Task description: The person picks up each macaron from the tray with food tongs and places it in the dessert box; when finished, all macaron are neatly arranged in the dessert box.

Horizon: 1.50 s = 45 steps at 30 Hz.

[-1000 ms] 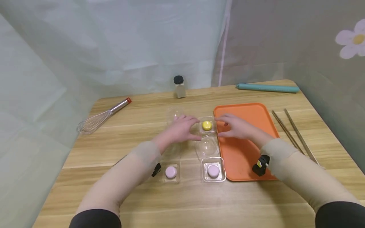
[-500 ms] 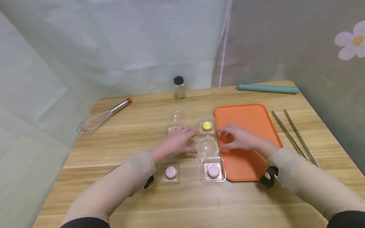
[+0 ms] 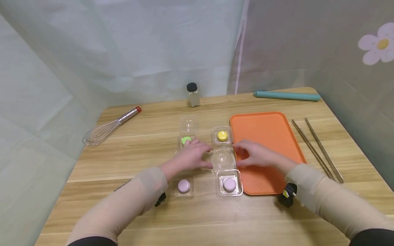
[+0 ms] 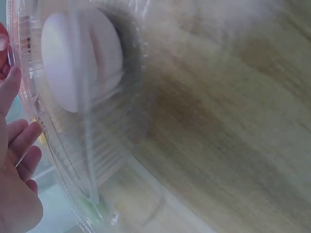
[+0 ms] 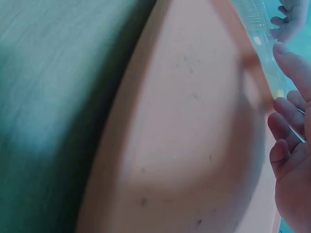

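My left hand (image 3: 192, 155) and right hand (image 3: 256, 153) face each other across a clear plastic lid (image 3: 223, 159), fingers loosely bent, thumbs apart. Both sets of fingertips are near the lid's sides, with nothing gripped. Beyond it a yellow macaron (image 3: 222, 136) sits in a clear box, and nearer me a lilac macaron (image 3: 229, 185) rests in another. A green macaron (image 3: 186, 140) is partly covered by my left hand. Below my left wrist lies a second lilac macaron (image 3: 184, 186) in clear plastic, large in the left wrist view. My right hand is over the left edge of an orange tray (image 3: 271, 130).
Behind the green macaron stands another raised clear lid (image 3: 189, 125). A whisk (image 3: 110, 126) lies at left, a black-capped jar (image 3: 193, 95) at the back. Metal tongs (image 3: 320, 147) lie right of the tray; a teal rod-like item (image 3: 287, 95) lies along the back edge.
Both hands have come toward me, from either side of the yellow macaron to either side of the clear lid. The green macaron and the lid behind it have come into view.
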Motion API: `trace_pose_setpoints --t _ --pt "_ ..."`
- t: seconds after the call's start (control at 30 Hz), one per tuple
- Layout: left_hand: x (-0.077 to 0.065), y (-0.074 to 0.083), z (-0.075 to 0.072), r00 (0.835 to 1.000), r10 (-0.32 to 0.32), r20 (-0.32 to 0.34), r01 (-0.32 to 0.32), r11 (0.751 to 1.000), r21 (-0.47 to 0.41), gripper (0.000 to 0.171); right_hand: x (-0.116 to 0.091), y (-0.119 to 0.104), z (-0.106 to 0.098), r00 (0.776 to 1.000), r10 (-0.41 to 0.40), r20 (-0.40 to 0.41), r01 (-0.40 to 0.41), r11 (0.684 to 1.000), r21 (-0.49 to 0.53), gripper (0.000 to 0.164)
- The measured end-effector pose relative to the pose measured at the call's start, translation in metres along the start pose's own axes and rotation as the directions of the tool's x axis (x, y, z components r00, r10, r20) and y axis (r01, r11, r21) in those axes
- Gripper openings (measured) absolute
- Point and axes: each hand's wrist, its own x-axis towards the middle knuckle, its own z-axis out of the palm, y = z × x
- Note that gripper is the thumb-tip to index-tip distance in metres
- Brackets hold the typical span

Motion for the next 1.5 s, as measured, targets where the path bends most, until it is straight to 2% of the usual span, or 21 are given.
trace_pose_setpoints --t 0.57,0.9,1.07,1.3,1.5 --pt "0.005 0.004 -0.001 1.000 0.003 0.019 -0.004 1.000 0.025 0.069 0.001 -0.001 0.008 1.000 0.014 -0.005 -0.014 1.000 0.007 0.069" --pt "0.008 0.005 0.001 1.000 0.021 0.005 -0.021 1.000 -0.002 0.069 0.001 -0.004 0.009 0.999 0.029 -0.020 -0.029 1.000 0.007 0.074" --pt "0.008 0.004 0.000 0.999 0.028 -0.024 -0.028 1.000 -0.009 0.069 0.002 -0.005 0.011 0.998 0.044 -0.053 -0.042 0.998 0.047 0.073" --pt "0.009 0.002 -0.002 0.995 0.061 -0.080 -0.063 0.998 -0.024 0.068 0.003 -0.009 0.008 0.994 0.031 -0.103 -0.019 0.993 0.115 0.073" --pt "0.009 0.003 -0.005 0.995 0.074 -0.068 -0.079 0.994 -0.076 0.068 0.003 -0.011 0.009 0.997 0.037 -0.065 -0.025 0.984 0.179 0.088"
